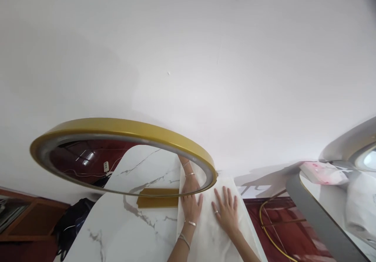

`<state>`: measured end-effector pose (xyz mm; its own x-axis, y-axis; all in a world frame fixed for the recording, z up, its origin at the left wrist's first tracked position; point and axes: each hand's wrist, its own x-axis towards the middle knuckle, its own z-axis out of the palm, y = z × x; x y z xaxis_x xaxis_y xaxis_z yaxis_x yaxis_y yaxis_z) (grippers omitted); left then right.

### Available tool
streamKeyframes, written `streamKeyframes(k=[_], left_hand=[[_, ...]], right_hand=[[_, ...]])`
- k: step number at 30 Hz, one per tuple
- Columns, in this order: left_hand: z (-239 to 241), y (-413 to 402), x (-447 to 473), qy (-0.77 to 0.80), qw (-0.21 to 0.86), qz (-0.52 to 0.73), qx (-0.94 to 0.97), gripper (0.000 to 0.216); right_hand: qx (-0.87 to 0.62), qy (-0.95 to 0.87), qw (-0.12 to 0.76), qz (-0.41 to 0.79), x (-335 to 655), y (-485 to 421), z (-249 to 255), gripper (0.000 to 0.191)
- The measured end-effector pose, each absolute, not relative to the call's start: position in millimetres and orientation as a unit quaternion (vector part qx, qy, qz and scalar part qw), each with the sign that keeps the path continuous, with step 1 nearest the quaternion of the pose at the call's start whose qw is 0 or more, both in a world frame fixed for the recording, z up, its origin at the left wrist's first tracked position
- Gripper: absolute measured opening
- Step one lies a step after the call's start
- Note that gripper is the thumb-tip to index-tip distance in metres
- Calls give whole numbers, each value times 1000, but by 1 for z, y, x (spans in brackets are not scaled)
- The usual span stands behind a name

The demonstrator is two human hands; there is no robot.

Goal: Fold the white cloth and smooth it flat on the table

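Note:
A white cloth (217,234) lies spread over the right part of a white, grey-veined marble-look table (117,226). My left hand (190,207) rests flat on the cloth near its left edge, just in front of the mirror; bracelets circle that wrist. To the right, my right hand (226,211) presses flat on the same cloth with its fingers spread and a ring on one finger. Neither hand grasps anything. An oval gold-framed mirror (126,127) stands on a gold base (158,202) and reflects the left arm and the tabletop.
A white wall (188,58) rises behind the table. At the right, a second table (320,211) holds a pink-and-white tissue pack (324,172), a white item (362,207) and another mirror (352,144). A dark bag (78,219) and wooden shelf (35,219) are at the left.

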<state>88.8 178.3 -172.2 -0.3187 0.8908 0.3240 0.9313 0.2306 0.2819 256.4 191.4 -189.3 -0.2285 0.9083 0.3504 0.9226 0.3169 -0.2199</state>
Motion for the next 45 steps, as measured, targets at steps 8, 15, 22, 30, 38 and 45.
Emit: streamKeyframes(k=[8,15,22,30,38,45], left_hand=[[-179,206,95,-712,-20,-202,-672,47],[-162,226,135,-694,-76,-183,-692,49],[-157,177,138,-751,-29,-207,-626,51],[-153,96,122,-722,-18,-201,-662,56],[-172,81,126,-624,6,-190,-758,53],[-147,176,127,-595,-57,-145,-789,50]], right_hand=[[-471,-866,164,25,238,231,-175,48],[-537,-826,172,5,260,259,-180,49],[-528,-826,193,-31,323,203,-180,59],[-487,-852,184,-50,336,82,-185,70],[-474,-867,143,-45,336,86,-174,63],[-519,-841,152,-24,314,162,-167,51]])
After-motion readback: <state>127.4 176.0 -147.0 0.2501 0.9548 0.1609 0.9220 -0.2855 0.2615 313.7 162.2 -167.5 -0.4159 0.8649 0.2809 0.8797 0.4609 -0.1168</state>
